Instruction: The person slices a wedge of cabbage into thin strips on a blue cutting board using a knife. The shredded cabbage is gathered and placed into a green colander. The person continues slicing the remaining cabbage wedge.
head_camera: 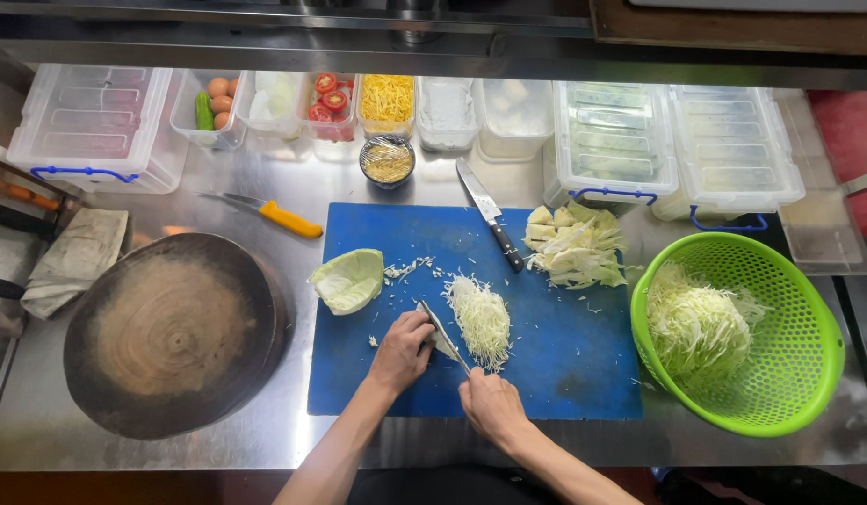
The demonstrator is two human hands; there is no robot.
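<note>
Steel counter (293, 440), blue plastic cutting board (564, 374) centre frame. Your right hand (492, 404) is closed round the handle of a steel-bladed knife (441, 335), lower centre. Your left hand (400, 350), fingers curled, pins a small pale cabbage piece (443, 347) against the blade. Shredded cabbage pile (481, 321) sits just right of the blade. Green perforated plastic basket (798, 374) of shreds at right.
</note>
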